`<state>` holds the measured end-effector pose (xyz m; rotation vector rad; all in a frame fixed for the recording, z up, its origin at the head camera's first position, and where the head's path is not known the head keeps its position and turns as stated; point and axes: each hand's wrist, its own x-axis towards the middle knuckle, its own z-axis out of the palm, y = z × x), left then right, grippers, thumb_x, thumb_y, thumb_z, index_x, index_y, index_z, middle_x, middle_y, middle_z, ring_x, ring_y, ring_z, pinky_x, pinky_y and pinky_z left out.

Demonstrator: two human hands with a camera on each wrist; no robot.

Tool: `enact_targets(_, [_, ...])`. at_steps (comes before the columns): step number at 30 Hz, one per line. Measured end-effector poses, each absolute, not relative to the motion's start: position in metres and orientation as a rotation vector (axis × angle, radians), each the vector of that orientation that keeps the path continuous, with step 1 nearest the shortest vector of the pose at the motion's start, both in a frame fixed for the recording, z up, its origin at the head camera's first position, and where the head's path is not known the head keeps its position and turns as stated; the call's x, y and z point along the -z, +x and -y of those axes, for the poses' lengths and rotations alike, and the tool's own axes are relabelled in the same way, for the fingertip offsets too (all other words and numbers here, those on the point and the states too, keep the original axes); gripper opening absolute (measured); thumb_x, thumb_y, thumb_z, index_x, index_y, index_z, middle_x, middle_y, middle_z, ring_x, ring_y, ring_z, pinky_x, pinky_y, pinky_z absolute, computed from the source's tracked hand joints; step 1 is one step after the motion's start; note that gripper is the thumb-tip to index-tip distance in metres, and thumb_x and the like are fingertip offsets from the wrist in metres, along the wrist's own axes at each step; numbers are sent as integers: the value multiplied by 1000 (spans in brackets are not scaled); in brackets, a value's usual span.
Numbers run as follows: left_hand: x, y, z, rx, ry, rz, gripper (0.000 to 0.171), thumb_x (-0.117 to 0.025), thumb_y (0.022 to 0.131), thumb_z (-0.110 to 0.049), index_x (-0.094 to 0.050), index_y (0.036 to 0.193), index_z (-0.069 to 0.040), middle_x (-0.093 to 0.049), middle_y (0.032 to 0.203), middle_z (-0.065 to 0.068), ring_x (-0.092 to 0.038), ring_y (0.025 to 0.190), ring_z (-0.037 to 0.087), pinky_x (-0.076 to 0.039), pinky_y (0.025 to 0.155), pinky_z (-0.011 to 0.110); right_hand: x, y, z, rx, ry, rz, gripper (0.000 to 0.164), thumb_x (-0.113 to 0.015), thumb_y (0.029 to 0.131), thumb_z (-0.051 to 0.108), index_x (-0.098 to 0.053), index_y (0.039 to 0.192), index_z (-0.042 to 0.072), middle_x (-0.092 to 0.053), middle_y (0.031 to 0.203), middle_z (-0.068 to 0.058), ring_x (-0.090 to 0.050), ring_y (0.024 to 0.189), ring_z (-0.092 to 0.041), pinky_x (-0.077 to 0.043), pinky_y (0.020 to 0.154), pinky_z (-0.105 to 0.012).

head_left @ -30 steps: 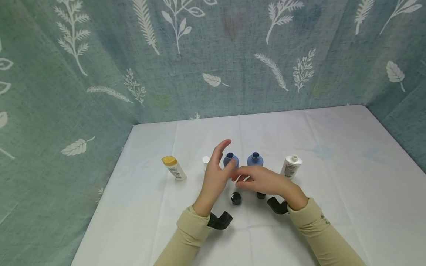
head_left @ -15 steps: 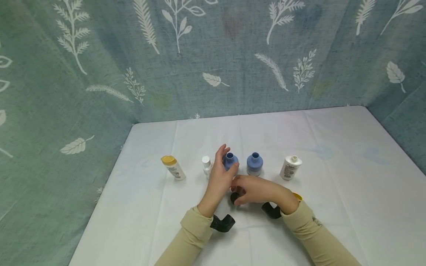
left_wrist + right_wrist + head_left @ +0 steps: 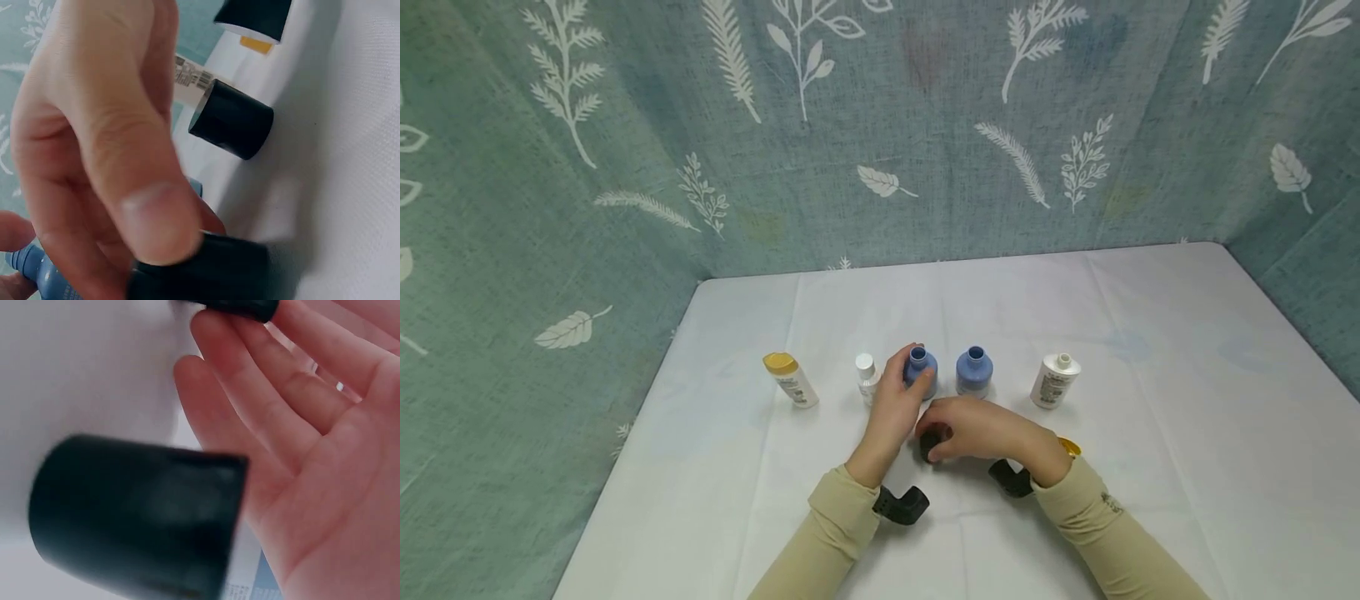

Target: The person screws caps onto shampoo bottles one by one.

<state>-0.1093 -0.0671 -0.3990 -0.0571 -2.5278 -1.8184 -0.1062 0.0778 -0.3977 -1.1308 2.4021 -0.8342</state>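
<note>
Near the table's middle, my left hand (image 3: 891, 408) has its thumb and fingers around a blue bottle (image 3: 919, 363) with an uncapped mouth. My right hand (image 3: 981, 427) reaches in just in front of that bottle and pinches a black screw cap (image 3: 928, 447) low over the cloth. The left wrist view shows the right thumb (image 3: 159, 219) pressed on this cap (image 3: 215, 270), with the bottle (image 3: 56, 278) beyond. In the right wrist view, the right fingertips meet the cap (image 3: 247, 305), while a second black cap (image 3: 137, 515) stands closer; the right hand hides it in the head view.
To the right of the held bottle stands another uncapped blue bottle (image 3: 974, 372), then a white open-mouthed bottle (image 3: 1054, 383). Leftward are a small white-capped bottle (image 3: 867, 375) and a white bottle with a yellow cap (image 3: 792, 381). A yellow cap (image 3: 1071, 447) lies by the right wrist.
My left hand has come down and closed its fingers around the blue bottle. The right hand has moved forward-to-near, down onto the black cap, and now pinches it.
</note>
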Motion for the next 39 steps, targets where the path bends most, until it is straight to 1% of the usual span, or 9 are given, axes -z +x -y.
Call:
enact_targets(6, [405, -111, 68, 1815, -69, 2518, 40, -55, 89, -20, -46, 127, -14, -44, 130, 7, -37, 122, 20, -26, 101, 37, 393, -108, -82, 861, -1108, -2370, 23, -68, 78, 20, -66, 100, 13, -61, 88, 9, -53, 76, -4, -44, 68, -21])
enact_targets(11, [407, -112, 68, 1893, -60, 2495, 38, -53, 89, -15, -46, 127, -12, -45, 130, 10, -37, 122, 23, -27, 101, 39, 391, -111, -90, 882, -1083, -2385, 24, -64, 81, 23, -65, 104, 14, -62, 92, 11, -56, 80, -3, -45, 70, -23])
enact_targets(17, [384, -101, 66, 1916, -60, 2494, 37, -50, 90, -9, -44, 127, -5, -44, 129, 16, -37, 122, 27, -27, 100, 41, 385, -115, -101, 978, -1063, -2357, 30, -60, 85, 30, -62, 110, 14, -60, 99, 14, -57, 87, -4, -46, 75, -24])
enact_targets(19, [377, -98, 65, 1899, -72, 2501, 37, -49, 90, -9, -44, 126, -4, -45, 128, 17, -38, 121, 28, -28, 100, 41, 382, -115, -103, 1024, -1035, -2329, 31, -58, 86, 32, -62, 112, 15, -59, 100, 15, -57, 87, -3, -46, 77, -25])
enact_targets(25, [381, -99, 68, 1897, -125, 2499, 36, -50, 90, -11, -45, 125, -6, -46, 127, 16, -40, 119, 27, -29, 99, 41, 377, -114, -107, 1118, -1014, -2309, 30, -57, 86, 37, -61, 111, 21, -58, 101, 18, -56, 90, -3, -45, 80, -25])
enact_targets(31, [384, -101, 71, 1928, -181, 2509, 37, -48, 91, -11, -43, 127, -5, -45, 128, 17, -41, 119, 27, -30, 98, 41, 371, -113, -109, 1268, -990, -2282, 28, -57, 86, 37, -60, 112, 26, -57, 100, 15, -56, 84, -8, -46, 75, -28])
enact_targets(35, [386, -102, 72, 1947, -205, 2507, 37, -47, 92, -11, -41, 128, -4, -44, 129, 17, -41, 118, 27, -30, 98, 40, 368, -111, -109, 1383, -960, -2226, 26, -57, 87, 34, -58, 112, 27, -58, 102, 11, -56, 84, -11, -45, 73, -30])
enact_targets(37, [391, -105, 73, 1958, -207, 2499, 37, -48, 92, -11, -41, 128, -5, -44, 128, 17, -41, 118, 27, -30, 98, 41, 366, -110, -108, 1420, -952, -2209, 26, -57, 87, 30, -58, 113, 26, -58, 102, 8, -57, 86, -12, -45, 75, -29])
enact_targets(39, [399, -107, 75, 1973, -208, 2492, 38, -48, 92, -13, -41, 129, -7, -45, 128, 15, -41, 118, 26, -31, 98, 41, 360, -107, -106, 1457, -930, -2177, 28, -57, 88, 25, -57, 115, 20, -59, 101, 3, -58, 86, -15, -46, 75, -31])
